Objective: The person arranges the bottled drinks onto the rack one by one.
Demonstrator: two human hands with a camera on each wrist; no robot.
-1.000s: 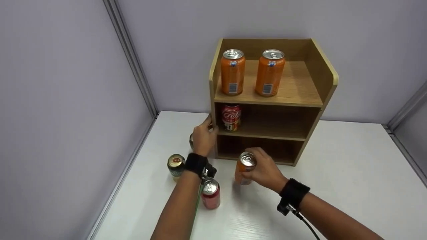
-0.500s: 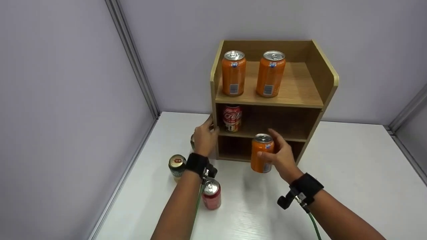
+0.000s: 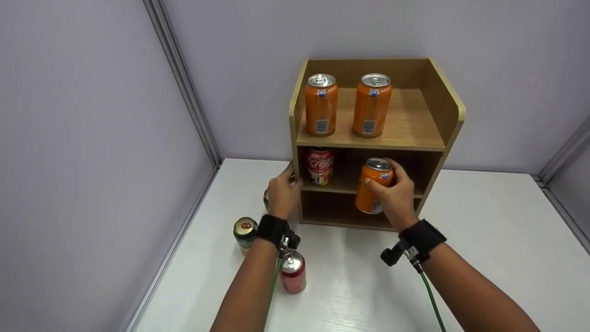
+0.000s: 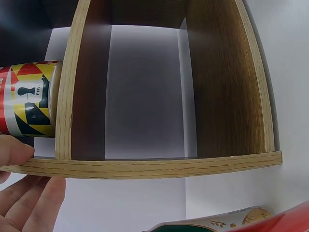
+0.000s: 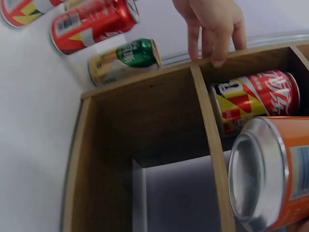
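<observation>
My right hand (image 3: 398, 198) grips an orange soda can (image 3: 371, 191), slightly tilted, in front of the middle level of a small wooden shelf (image 3: 350, 140). In the right wrist view the silver bottom of this orange can (image 5: 248, 179) is close to the shelf board. My left hand (image 3: 284, 193) holds the shelf's left side panel. In the left wrist view, the thumb (image 4: 14, 151) lies on the inner side and the fingers (image 4: 41, 205) on the outer side. A red cola can (image 3: 320, 167) stands at the left of the middle level.
Two orange cans, one left (image 3: 321, 106) and one right (image 3: 372, 106), stand on the shelf's top. Left of the shelf, a green-and-gold can (image 3: 245, 234) and a red can (image 3: 293, 276) stand on the white table (image 3: 488, 240). Another can (image 3: 266, 199) is partly behind my left hand.
My right hand has lifted the orange can off the table, carrying it up and right to the middle level. My left hand stays at the shelf's side.
</observation>
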